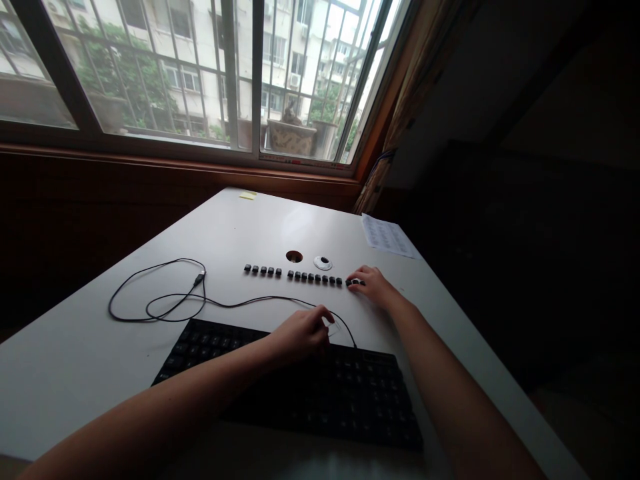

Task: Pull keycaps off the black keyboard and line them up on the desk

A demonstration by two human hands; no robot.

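Observation:
A black keyboard (380,393) lies at a slant near the front of the white table, partly in deep shade. Over its upper edge is my left hand (305,332), fingers curled in a pinch around a thin, pale wire tool (334,327) that looks like a keycap puller. Beyond the keyboard, small black keycaps (304,276) stand in a row with a gap between groups. At the row's right end my right hand (370,283) reaches down, its fingertips closed around a keycap (349,283), with others right beside it. The fingers partly cover these caps.
A black USB cable (150,320) loops across the left of the table (75,373) and runs to the keyboard. Behind the keycaps are a round hole (295,257) and a white ring cover (323,263). A printed sheet (390,237) and yellow sticky notes (248,195) lie farther back.

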